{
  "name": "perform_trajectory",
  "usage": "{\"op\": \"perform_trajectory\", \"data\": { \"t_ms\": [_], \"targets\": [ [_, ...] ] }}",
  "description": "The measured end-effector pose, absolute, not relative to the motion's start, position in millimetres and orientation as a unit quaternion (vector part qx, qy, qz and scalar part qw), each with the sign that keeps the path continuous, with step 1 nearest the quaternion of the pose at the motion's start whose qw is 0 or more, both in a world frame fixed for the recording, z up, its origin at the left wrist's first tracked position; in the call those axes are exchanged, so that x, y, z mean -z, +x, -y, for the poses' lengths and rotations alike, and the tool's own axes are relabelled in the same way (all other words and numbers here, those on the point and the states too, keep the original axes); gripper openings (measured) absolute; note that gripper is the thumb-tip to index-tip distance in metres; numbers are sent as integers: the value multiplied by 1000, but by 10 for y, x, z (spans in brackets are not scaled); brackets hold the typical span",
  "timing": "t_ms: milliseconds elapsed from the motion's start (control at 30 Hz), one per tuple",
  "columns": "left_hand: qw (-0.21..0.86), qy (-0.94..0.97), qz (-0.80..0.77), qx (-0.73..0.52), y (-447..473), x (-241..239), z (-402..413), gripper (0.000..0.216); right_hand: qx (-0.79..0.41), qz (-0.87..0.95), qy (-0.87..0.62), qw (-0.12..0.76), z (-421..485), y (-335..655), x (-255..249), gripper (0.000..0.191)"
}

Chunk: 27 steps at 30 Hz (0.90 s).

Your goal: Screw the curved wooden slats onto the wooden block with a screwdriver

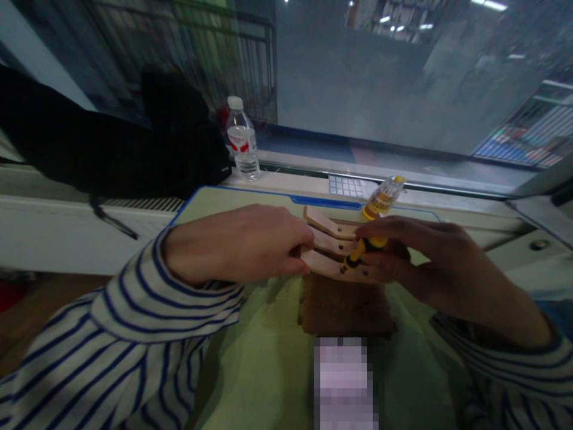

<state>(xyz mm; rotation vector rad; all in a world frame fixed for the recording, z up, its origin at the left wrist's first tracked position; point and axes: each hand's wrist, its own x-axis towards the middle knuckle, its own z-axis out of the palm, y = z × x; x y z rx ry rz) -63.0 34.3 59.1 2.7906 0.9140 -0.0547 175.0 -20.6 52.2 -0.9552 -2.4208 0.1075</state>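
Bright lights point(490, 5) show in the window point(322, 77) above a pale sill point(282, 178).

The left hand point(262, 242) is at the left edge of the wooden assembly point(344, 307), back upward, thumb and index finger pinched on it. The left forearm point(147, 298) slants in from its near left. The right hand point(434, 260) arches over the assembly's right side, fingers point(389, 226) curled in a grip, the right forearm point(519, 310) slanting in from the near right.

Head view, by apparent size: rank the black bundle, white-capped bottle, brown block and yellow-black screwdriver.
Largest to smallest:
Black bundle
Brown block
White-capped bottle
Yellow-black screwdriver, visible part only; the right hand hides some.
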Motion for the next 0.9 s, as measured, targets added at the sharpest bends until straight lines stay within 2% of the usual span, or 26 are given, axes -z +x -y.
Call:
{"op": "perform_trajectory", "data": {
  "t_ms": [500, 667, 900],
  "targets": [
    [81, 947, -311, 10, -642, -565, -324, 21, 24, 883, -395, 254, 205, 1711, -459, 22],
    [93, 954, -284, -39, -624, -555, -295, 27, 4, 881, -399, 253, 188, 1730, -458, 25],
    [132, 943, -279, -121, -402, -435, -330, 22, 11, 877, -425, 223, 206, 1722, -489, 30]
  ]
}}
